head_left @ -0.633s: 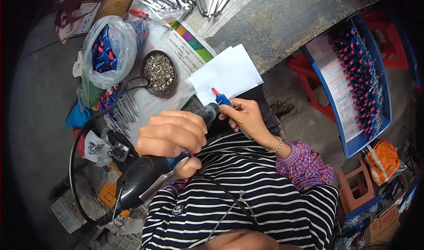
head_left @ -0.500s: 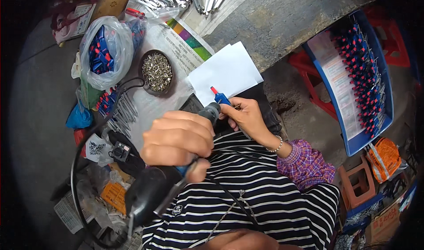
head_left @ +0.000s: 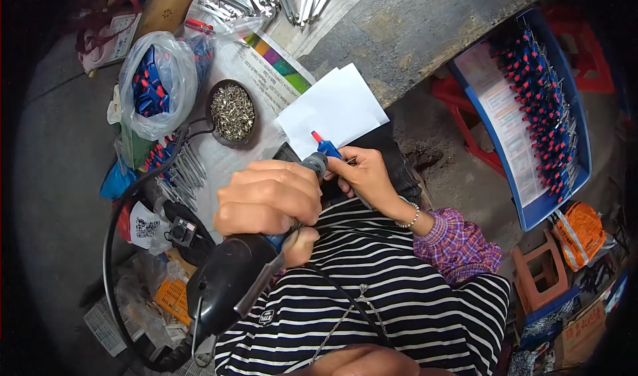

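My left hand (head_left: 269, 200) is wrapped round a corded electric screwdriver (head_left: 229, 279) with a black body and a metal hanging loop. Its dark nose (head_left: 315, 164) meets a small blue plastic piece (head_left: 328, 149) with a red tip. That blue piece is pinched between the thumb and fingers of my right hand (head_left: 365, 174), which wears a beaded bracelet. Its lower part, and the contact with the screwdriver's tip, are hidden by fingers and nose. Just beyond lie white paper sheets (head_left: 339, 107).
A brown bowl (head_left: 214, 97) holds small metal fittings. Beside it stands a clear bag (head_left: 178, 103) of blue-and-red pieces. Metal rods (head_left: 319, 0) lie at the far edge. On the right, a blue tray (head_left: 520, 218) holds rows of red-tipped pieces. The black cord (head_left: 109, 269) loops at left.
The screwdriver's body has swung slightly and my left thumb sits a little higher. My right hand keeps its pinch on the blue piece; the whole view has shifted slightly.
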Demonstrator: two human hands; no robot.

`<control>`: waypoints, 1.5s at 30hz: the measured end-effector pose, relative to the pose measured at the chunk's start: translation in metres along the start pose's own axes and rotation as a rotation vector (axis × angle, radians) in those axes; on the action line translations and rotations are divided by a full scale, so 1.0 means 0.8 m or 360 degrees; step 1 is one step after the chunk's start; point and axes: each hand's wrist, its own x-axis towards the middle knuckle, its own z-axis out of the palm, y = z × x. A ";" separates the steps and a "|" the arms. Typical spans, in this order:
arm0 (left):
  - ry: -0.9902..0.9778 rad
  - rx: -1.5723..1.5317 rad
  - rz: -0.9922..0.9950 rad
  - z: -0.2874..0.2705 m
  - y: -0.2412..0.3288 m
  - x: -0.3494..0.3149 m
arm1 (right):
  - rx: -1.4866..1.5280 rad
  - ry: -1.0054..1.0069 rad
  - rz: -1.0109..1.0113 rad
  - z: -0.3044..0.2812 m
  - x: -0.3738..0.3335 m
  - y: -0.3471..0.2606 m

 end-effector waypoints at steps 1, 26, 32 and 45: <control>0.0000 0.0006 0.0008 -0.001 0.002 0.000 | -0.0039 -0.0037 0.0019 0.001 0.000 -0.002; 0.0695 -0.0198 0.0200 -0.042 0.046 -0.087 | -0.0888 0.0313 -0.0946 -0.092 -0.097 -0.109; 0.0713 -0.0286 0.0121 -0.038 0.038 -0.100 | -0.1550 0.1106 -0.1338 -0.211 -0.184 -0.144; 0.0769 -0.0259 -0.0006 -0.027 0.026 -0.102 | -0.0383 0.1770 -0.0961 -0.376 -0.286 -0.186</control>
